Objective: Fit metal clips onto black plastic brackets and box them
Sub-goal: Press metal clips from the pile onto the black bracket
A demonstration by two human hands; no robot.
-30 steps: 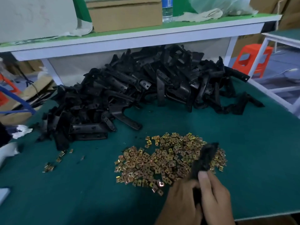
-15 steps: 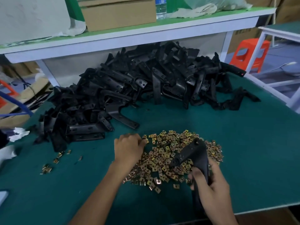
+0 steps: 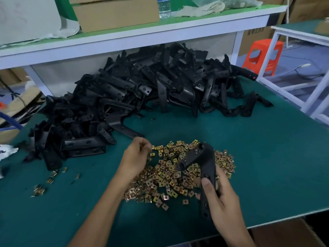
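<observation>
Low and right of centre, the right hand (image 3: 222,202) wraps fingers and thumb round the lower leg of a bent black bracket (image 3: 204,157), held over the heap of brass-coloured clips (image 3: 170,175) on the green counter (image 3: 267,157). The left hand (image 3: 135,157) sits at the heap's left edge with its fingertips bunched; I cannot tell whether they pinch a clip. The pile of brackets (image 3: 133,97) fills the upper middle.

Left hand (image 3: 135,157), right hand (image 3: 222,198): two. Held bracket (image 3: 206,157): one. Piled brackets (image 3: 124,97): dozens. Clips (image 3: 167,175): perhaps hundreds. Bottle (image 3: 164,8), stool (image 3: 263,54): one each.
</observation>
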